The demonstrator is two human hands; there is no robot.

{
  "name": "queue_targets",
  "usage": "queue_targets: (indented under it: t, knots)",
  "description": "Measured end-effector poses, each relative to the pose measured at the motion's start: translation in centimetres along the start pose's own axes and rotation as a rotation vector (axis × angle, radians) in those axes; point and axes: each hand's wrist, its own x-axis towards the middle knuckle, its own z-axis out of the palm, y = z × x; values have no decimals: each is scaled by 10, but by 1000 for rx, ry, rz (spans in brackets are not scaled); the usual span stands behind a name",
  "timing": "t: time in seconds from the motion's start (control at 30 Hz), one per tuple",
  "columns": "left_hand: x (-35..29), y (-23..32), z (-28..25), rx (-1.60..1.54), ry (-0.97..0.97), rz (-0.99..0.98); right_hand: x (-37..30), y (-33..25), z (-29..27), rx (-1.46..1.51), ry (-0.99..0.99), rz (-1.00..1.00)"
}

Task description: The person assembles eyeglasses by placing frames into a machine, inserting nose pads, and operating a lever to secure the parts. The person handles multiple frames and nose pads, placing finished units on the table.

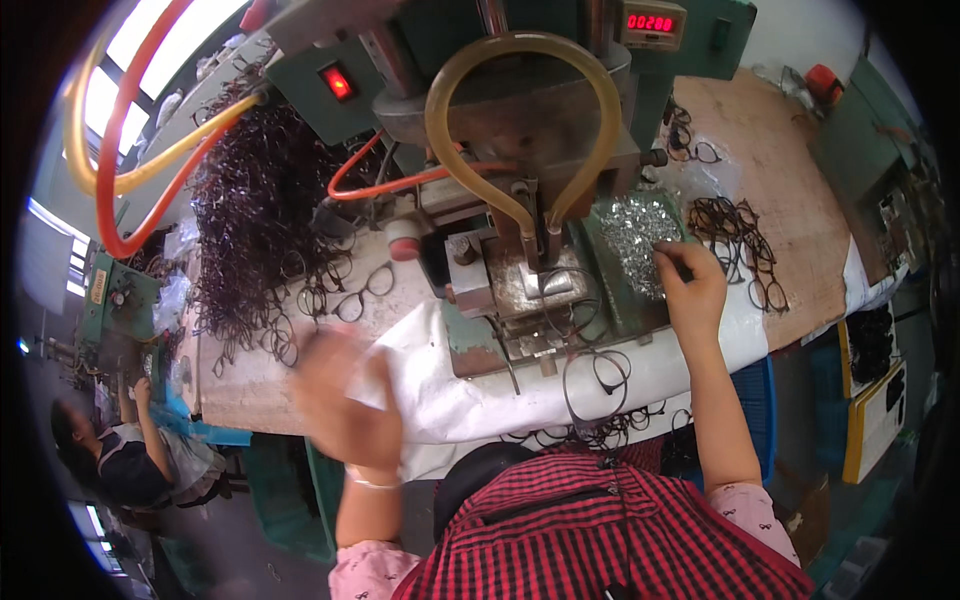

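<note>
My right hand [692, 285] is at the right edge of a pile of small silvery metal parts [636, 238]. Its thumb and fingertips are pinched together, but whatever is between them is too small to make out. Motion smears my left hand [350, 400], which is over the table's front edge, left of a white sheet [415, 365]. A dark eyeglass frame [571, 318] rests at the metal fixture [525, 290] of the press. Another eyeglass frame [597, 387] lies nearer me, over the front edge.
A large tangled heap of dark eyeglass frames [255, 200] fills the left side. More frames [735, 240] lie to the right. Over the fixture loops a yellowish hose [525, 45]; orange tubing [108, 150] hangs at upper left. Another person [140, 455] works at far left.
</note>
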Motion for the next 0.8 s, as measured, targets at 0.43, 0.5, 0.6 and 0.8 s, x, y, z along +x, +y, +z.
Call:
queue_targets:
  t: [0.43,0.5,0.6,0.8]
  knots:
    - [-81,-198,77,664,-714,-71,-6,-7,-16,22,-32,145]
    - [-82,-201,79,664,-738,-68,-11,-11,-28,105,-23,106]
    - [-87,-207,70,664,-854,-166,-11,-47,-32,317,-169,107]
    - [-60,-156,62,199,-467,-534,23,-106,13,640,-349,12]
